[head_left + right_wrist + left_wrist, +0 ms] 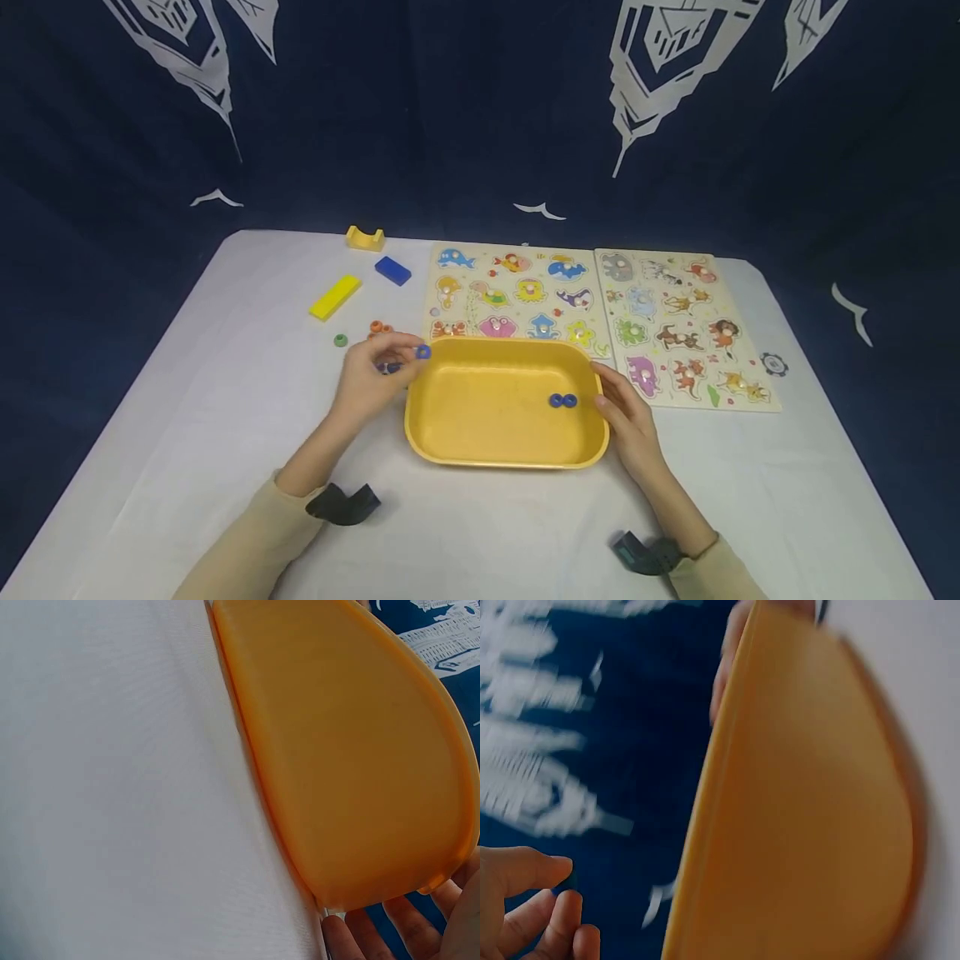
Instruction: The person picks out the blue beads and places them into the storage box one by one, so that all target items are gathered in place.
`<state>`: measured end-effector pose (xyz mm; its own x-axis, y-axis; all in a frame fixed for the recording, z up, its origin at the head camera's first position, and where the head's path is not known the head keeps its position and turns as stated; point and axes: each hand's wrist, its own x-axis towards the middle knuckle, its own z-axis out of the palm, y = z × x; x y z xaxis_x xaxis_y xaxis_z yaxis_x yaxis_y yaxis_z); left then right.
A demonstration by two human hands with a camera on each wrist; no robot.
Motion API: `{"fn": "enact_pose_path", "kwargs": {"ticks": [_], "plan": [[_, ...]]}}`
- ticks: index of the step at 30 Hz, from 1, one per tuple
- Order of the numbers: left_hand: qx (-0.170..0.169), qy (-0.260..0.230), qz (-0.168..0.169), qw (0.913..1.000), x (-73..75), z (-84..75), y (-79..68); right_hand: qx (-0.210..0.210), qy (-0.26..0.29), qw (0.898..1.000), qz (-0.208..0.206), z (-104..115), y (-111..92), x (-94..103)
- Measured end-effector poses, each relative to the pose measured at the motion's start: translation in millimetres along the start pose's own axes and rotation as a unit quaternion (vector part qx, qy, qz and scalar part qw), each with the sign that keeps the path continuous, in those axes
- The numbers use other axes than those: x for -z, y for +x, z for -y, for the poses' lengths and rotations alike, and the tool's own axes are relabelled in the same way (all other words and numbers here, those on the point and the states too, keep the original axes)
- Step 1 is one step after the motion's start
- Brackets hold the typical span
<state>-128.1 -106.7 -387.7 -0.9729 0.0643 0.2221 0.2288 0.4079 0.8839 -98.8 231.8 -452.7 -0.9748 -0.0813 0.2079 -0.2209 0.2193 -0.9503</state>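
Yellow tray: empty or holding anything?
Not empty: two blue beads lie inside the yellow tray, toward the side by the right hand.

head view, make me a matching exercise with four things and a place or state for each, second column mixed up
1. left hand
2. right hand
3. two blue beads side by side
4. green bead

A. inside the yellow tray
B. on the white tabletop
C. pinching a single blue bead
D. gripping the tray's edge

Pairs: 1-C, 2-D, 3-A, 4-B
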Motion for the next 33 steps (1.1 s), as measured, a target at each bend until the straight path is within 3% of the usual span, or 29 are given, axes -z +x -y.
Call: {"fn": "enact_pose_path", "kwargs": {"ticks": [4,8,11,15,20,28,30,33], "plan": [[-0.032,-0.005,0.093,0.9951,-49.0,-27.3,0.5,-0.012,0.004,1.000,-0.006,1,0,-1.8],[-0.055,0.020,0.161,0.9853,-93.0,-31.6,2.1,-0.011,0.009,1.000,-0.003,1,0,-3.5],[-0.050,0.063,0.186,0.9792,-115.6,-26.1,3.8,-0.008,0.006,1.000,0.001,0,0,-3.8],[-0.032,0.133,0.195,0.9712,-134.1,-16.1,6.7,-0.004,-0.004,1.000,0.000,-1,1,-2.2],[-0.028,0.185,0.207,0.9601,-143.8,-13.6,9.3,-0.011,-0.007,1.000,-0.013,1,0,0.5],[-0.003,0.126,0.293,0.9478,-136.9,-21.2,9.4,-0.007,0.002,1.000,0.000,1,1,0.9],[0.004,0.111,0.292,0.9499,-130.6,-24.6,8.3,-0.009,0.001,1.000,0.000,0,1,0.2],[-0.010,0.086,0.259,0.9620,-115.9,-31.0,5.7,-0.011,-0.004,1.000,0.000,-1,1,-0.4]]}}
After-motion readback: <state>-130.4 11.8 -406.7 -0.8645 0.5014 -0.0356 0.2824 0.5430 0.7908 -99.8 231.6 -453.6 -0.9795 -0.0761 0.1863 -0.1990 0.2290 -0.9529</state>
